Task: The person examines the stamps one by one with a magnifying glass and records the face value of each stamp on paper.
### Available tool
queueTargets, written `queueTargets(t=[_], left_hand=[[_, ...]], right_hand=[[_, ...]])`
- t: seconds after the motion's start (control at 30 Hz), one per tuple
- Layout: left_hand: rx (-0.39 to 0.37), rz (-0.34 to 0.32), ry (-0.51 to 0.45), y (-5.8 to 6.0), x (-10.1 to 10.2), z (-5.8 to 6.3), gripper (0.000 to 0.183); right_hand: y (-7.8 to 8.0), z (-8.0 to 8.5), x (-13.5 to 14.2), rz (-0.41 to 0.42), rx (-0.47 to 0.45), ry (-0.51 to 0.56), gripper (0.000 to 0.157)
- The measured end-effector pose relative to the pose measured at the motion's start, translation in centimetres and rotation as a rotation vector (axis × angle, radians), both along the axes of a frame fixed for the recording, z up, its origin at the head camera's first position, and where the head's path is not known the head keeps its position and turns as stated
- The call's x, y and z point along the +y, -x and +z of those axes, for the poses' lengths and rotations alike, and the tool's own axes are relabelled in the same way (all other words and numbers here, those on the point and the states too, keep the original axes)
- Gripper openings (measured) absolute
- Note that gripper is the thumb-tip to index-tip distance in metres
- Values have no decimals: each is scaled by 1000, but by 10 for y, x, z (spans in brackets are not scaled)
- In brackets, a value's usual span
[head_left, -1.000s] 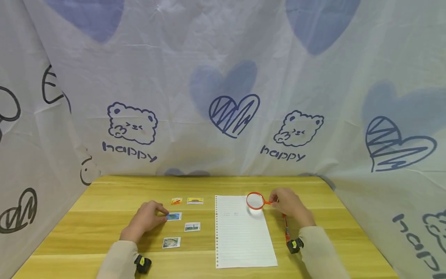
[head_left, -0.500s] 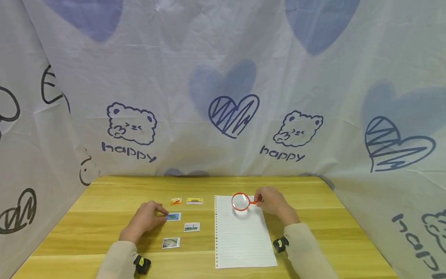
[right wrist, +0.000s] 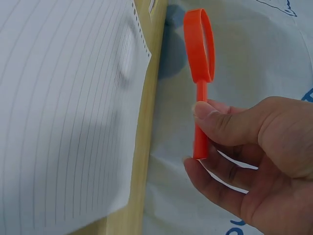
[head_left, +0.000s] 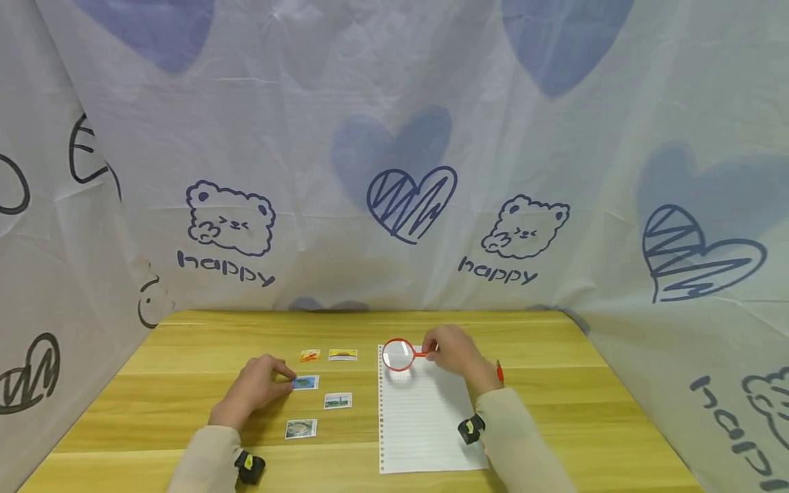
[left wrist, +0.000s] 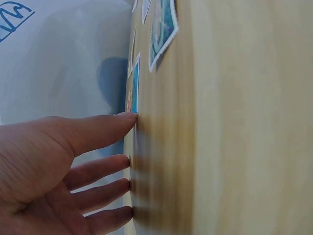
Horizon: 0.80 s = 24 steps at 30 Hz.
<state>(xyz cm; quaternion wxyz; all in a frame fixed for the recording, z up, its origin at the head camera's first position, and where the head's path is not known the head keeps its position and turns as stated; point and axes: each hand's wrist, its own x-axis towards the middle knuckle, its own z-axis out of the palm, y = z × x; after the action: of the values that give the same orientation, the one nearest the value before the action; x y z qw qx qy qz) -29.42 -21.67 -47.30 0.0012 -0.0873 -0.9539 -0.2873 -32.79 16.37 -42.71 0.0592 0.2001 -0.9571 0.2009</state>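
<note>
My right hand [head_left: 453, 350] pinches the handle of a red-rimmed magnifying glass [head_left: 398, 355] between thumb and fingers. Its round lens is held over the top left part of a lined, hole-punched sheet of paper [head_left: 425, 424]; in the right wrist view the orange-red handle [right wrist: 201, 142] stands apart from the sheet. At the left, my left hand [head_left: 255, 385] rests on the table, thumb tip at the left edge of a blue stamp [head_left: 307, 382]. Its other fingers [left wrist: 100, 198] reach out fairly straight, tips at the tabletop.
Around the blue stamp lie an orange stamp [head_left: 309, 355], a yellow one [head_left: 342, 355], one with a tower [head_left: 337, 400] and a greenish one [head_left: 301, 428]. A red pen [head_left: 500, 372] shows partly behind the right forearm. A printed curtain [head_left: 320, 260] hangs behind the wooden table [head_left: 573, 424].
The right hand has carried the magnifying glass leftward across the top of the paper, from its right corner to its left edge. The left hand stays in place at the blue stamp.
</note>
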Motion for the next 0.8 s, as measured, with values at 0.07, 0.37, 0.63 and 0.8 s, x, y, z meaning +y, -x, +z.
queueTargets(t=[0.07,0.37,0.63,0.8], left_hand=[[-1,1,0,0,0,0,13],[-7,6,-5,-1,1,2,13],[-5,10,1,-2,1,1,13],[0,10,3,-1,1,1,13]], right_hand=[[1,-1,-5,17,10,16,13],[4,-11,-28,57,37,55,12],[4,-14,-50,76,52,51,9],[1,-12,-64,97,39,68,7]])
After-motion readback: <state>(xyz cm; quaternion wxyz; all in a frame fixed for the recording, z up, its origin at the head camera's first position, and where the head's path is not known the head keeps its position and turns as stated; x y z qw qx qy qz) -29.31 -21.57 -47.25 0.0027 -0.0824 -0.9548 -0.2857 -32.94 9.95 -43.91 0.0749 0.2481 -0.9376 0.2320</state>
